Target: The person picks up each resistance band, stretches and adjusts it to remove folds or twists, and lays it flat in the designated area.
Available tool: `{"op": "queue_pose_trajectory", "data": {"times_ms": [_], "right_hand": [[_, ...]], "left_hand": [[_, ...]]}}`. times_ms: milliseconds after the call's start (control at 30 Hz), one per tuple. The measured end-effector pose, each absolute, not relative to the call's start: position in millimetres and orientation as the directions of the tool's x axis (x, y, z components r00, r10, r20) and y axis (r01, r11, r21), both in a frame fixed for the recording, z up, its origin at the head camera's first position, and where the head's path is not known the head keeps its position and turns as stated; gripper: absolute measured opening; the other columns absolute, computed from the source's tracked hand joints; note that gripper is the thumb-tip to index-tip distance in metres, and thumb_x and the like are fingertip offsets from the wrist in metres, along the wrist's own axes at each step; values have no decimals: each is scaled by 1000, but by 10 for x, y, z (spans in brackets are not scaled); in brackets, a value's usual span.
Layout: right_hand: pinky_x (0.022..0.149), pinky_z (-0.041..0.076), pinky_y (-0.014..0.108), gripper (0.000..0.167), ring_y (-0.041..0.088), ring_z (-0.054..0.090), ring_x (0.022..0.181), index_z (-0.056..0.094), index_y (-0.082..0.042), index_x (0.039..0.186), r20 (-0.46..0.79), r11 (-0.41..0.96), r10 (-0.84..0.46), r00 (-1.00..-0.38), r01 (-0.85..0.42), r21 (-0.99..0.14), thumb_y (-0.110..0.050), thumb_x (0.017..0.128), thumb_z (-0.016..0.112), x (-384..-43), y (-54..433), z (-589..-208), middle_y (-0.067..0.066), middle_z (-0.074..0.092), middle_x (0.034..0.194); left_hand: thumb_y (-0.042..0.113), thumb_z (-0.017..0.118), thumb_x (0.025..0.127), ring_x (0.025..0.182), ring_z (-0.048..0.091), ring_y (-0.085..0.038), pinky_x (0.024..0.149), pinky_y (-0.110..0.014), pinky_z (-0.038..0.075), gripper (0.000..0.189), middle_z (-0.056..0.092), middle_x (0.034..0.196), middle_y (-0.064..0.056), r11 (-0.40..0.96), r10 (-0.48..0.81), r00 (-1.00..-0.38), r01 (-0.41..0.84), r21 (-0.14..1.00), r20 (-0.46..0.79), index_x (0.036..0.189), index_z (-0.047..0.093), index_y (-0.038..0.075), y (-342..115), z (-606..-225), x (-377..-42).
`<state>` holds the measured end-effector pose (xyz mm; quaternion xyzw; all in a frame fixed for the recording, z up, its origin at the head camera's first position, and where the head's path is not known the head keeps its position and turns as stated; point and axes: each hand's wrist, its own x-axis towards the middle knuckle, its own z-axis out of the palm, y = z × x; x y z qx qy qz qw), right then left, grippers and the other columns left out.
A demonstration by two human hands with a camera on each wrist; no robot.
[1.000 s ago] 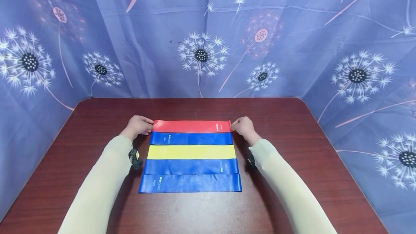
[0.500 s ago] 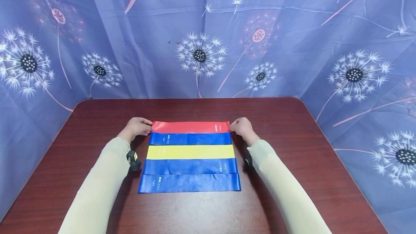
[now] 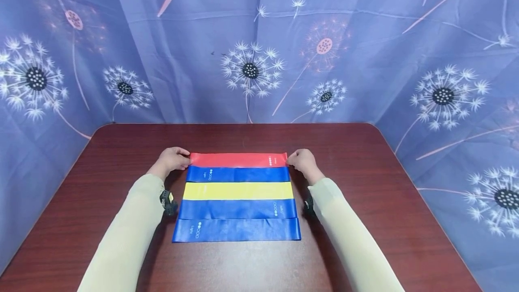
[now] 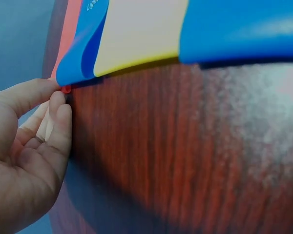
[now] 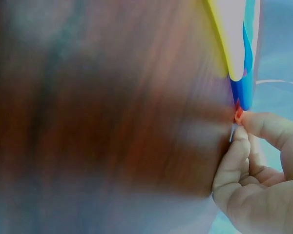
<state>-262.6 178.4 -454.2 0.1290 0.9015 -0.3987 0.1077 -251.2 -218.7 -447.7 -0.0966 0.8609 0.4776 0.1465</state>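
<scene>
A red resistance band (image 3: 235, 160) lies flat as the farthest of a row of bands on the table. My left hand (image 3: 172, 159) pinches its left end between thumb and fingers; in the left wrist view the thumb also lies right at the looped end of a blue band (image 4: 75, 73). At the other end, my right hand (image 3: 303, 161) pinches the red band's tip (image 5: 239, 116). Toward me follow a blue band (image 3: 239, 175), a yellow band (image 3: 239, 191) and two more blue bands, the nearest blue band (image 3: 243, 230) lying slightly wider in view.
The bands lie edge to edge on a dark red wood-grain table (image 3: 365, 247). A blue curtain (image 3: 194, 57) with dandelion prints hangs behind the table and along both sides. A black wrist device (image 3: 168, 202) is strapped on the left wrist.
Both hands keep their pinch on the red band's ends, with only a very slight shift. The bands stay in the same order; the whole view shifts a little.
</scene>
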Motion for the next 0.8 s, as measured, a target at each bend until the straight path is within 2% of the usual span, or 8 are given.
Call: {"op": "queue_pose_trajectory", "data": {"times_ms": [233,400,500,600,700,800], "right_hand": [[69,51,27,15,22,57,83,67,-2,95,-298,623,141,-944,319,-715,-16,96,64,-2631,1841,-4573,13,63,94],[76,52,26,19,21,58,89,66,-1,105,-297,584,83,-951,288,-759,-18,98,62,-2617,1880,-4590,15,65,108],[72,50,24,20,19,57,85,66,-1,104,-294,561,50,-955,270,-783,-20,97,64,-2600,1896,-4579,11,64,100],[68,47,23,23,17,54,79,64,-2,99,-283,528,30,-959,256,-810,-25,96,65,-2589,1901,-4576,6,59,86],[69,48,20,26,15,54,80,62,-2,100,-262,473,37,-964,247,-846,-28,99,61,-2574,1906,-4585,3,58,86],[77,52,20,28,16,57,87,62,1,107,-190,411,63,-980,199,-889,-27,102,58,-2536,1934,-4563,11,66,102]], "left_hand": [[12,60,100,77,63,-7,82,-26,60,45,68,109,-23,506,-4,-942,-290,812,-334,136,50,-14,-2189,-4507,-2539],[17,49,106,97,67,-21,100,-37,58,45,61,128,-30,499,2,-943,-288,817,-334,140,48,-12,-2205,-4535,-2514],[17,44,108,114,65,-35,109,-45,52,46,54,139,-35,472,15,-946,-278,837,-323,143,45,-13,-2222,-4545,-2480],[16,42,108,126,60,-42,113,-48,48,46,51,143,-36,452,23,-950,-269,850,-313,144,44,-13,-2241,-4542,-2442],[17,43,108,125,62,-39,113,-48,48,46,52,142,-35,446,26,-952,-261,856,-304,144,45,-11,-2258,-4507,-2405],[19,46,108,111,69,-23,106,-39,55,45,56,138,-34,461,32,-968,-209,863,-251,143,48,-10,-2290,-4416,-2356]]}}
